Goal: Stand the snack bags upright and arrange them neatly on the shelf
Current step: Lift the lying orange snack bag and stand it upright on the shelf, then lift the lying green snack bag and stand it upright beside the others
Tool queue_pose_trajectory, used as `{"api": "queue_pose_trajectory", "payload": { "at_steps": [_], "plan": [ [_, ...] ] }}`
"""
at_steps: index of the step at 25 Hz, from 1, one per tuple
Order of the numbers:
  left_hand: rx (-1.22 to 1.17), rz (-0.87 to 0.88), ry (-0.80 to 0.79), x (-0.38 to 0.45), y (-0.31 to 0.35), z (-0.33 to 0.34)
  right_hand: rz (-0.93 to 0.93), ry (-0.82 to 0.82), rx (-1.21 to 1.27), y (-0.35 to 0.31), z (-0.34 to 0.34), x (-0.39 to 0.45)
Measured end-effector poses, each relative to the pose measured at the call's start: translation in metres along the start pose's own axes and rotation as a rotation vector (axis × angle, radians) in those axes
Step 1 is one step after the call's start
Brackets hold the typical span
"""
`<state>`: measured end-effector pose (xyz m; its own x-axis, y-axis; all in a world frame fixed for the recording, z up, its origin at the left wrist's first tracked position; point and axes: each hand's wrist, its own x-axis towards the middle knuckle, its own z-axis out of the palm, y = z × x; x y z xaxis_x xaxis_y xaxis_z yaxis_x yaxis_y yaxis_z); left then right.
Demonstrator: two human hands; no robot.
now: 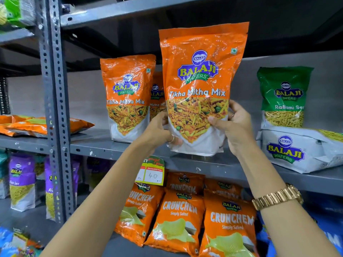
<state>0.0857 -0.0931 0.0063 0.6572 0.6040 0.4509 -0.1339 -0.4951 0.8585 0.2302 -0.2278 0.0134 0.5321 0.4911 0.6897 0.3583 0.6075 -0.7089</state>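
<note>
Both hands, left hand (pixel 157 130) and right hand (pixel 235 125), clasp the upright orange bag's (pixel 200 71) lower sides.

arms: bare, no sleeves | left hand (pixel 157 132): ring | right hand (pixel 235 127): ring | right wrist: gold link watch (pixel 277 197)

A shop: price tag (pixel 150 173), stocked metal shelf (pixel 111 147).

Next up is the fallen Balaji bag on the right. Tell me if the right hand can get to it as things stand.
Probably not yet: the right hand is gripping the orange Tikha Mitha Mix bag with the left hand. The fallen white bag lies unobstructed beside it.
</note>
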Motion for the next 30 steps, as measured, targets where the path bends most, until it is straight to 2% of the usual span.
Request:
{"api": "queue_pose_trajectory", "payload": {
  "at_steps": [4,10,16,17,19,22,25,30],
  "plan": [
    [0.095,-0.026,0.007,0.021,-0.019,0.016,0.094,0.023,-0.122,0.022,-0.006,0.019],
    [0.066,-0.036,0.000,0.052,-0.045,0.028,0.179,0.031,-0.294,0.038,-0.015,0.040],
    [0.047,-0.017,-0.002,0.061,-0.054,0.030,0.187,0.087,-0.372,0.042,-0.011,0.037],
    [0.007,0.003,0.016,0.060,-0.053,0.031,0.135,0.145,-0.423,0.042,-0.010,0.033],
    [0.009,0.066,0.120,0.054,-0.048,0.033,-0.085,0.328,-0.556,0.039,-0.009,0.024],
    [0.251,0.311,0.388,0.039,-0.038,0.032,-0.399,0.545,-0.575,0.027,-0.014,0.009],
    [0.376,0.525,0.483,0.026,-0.027,0.040,-0.502,0.701,-0.562,-0.001,-0.035,-0.002],
    [0.166,0.531,0.518,0.021,0.014,0.084,-0.588,0.788,-0.703,-0.051,-0.090,-0.016]
  ]
}}
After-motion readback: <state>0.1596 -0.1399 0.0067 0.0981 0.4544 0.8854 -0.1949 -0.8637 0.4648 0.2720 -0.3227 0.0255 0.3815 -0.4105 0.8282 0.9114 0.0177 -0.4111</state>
